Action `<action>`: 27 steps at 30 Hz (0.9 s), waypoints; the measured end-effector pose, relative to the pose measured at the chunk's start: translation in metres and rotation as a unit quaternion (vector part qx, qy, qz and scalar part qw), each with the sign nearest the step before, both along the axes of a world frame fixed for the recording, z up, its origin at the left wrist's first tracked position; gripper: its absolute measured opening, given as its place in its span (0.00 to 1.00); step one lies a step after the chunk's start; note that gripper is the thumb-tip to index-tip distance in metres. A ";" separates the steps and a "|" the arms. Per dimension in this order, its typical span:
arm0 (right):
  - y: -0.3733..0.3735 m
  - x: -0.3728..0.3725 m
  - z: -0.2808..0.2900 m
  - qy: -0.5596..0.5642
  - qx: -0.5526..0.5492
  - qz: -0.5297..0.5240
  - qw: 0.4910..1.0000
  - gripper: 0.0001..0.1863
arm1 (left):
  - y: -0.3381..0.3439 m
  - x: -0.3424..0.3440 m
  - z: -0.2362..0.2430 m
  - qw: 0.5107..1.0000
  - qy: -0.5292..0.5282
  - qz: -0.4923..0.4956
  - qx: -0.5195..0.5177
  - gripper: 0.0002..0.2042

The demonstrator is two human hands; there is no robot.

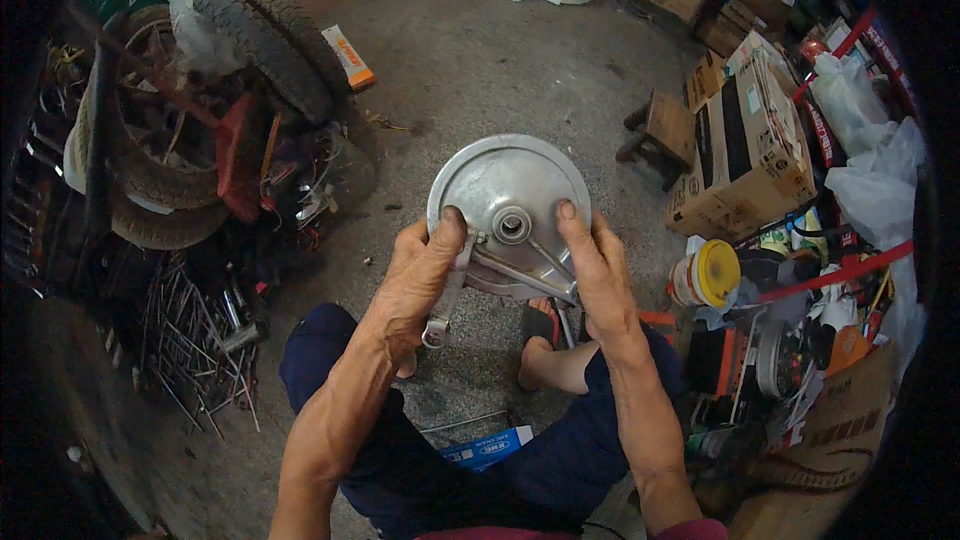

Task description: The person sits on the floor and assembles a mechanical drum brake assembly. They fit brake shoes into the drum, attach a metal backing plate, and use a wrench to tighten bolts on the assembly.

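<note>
Drum plate (481,180): silvery metal, smooth, soft sheen. Floor (480,60): rough, matt, speckled. Tyre (275,40), far left: matt rubber (dusty-looking). Stool (670,127), right: dull wood. Box (750,160), right: matt cardboard. Bag (873,180), right: thin, glossy plastic. Trousers (560,460), near: matt cloth.

You have a soft and rather dim light over the concrete floor (480,60), while the round metal plate (490,180) gives you the brightest, pale gleam and looks quite sharp. At your left, the stacked tyres (265,35) and the thin metal rods (203,340) lie in deeper shadow, where small details are hard to tell. Toward the rim, your view is bent and grainy, fading into black corners.
</note>
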State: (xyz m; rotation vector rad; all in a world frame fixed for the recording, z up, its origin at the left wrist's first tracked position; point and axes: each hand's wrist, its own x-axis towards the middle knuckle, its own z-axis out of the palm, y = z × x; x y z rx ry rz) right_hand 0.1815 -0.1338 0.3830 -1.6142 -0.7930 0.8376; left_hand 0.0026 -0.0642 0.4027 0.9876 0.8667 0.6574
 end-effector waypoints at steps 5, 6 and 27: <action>0.000 -0.001 0.002 0.056 -0.001 0.029 0.998 0.34 | 0.002 0.001 -0.008 1.000 0.021 -0.003 0.014 0.40; 0.000 0.000 0.003 0.072 -0.006 0.035 0.997 0.34 | 0.000 0.002 -0.005 1.000 0.013 -0.004 -0.001 0.41; 0.002 -0.005 0.009 0.079 0.056 -0.021 0.995 0.30 | 0.008 0.017 0.002 0.981 -0.104 0.021 -0.163 0.53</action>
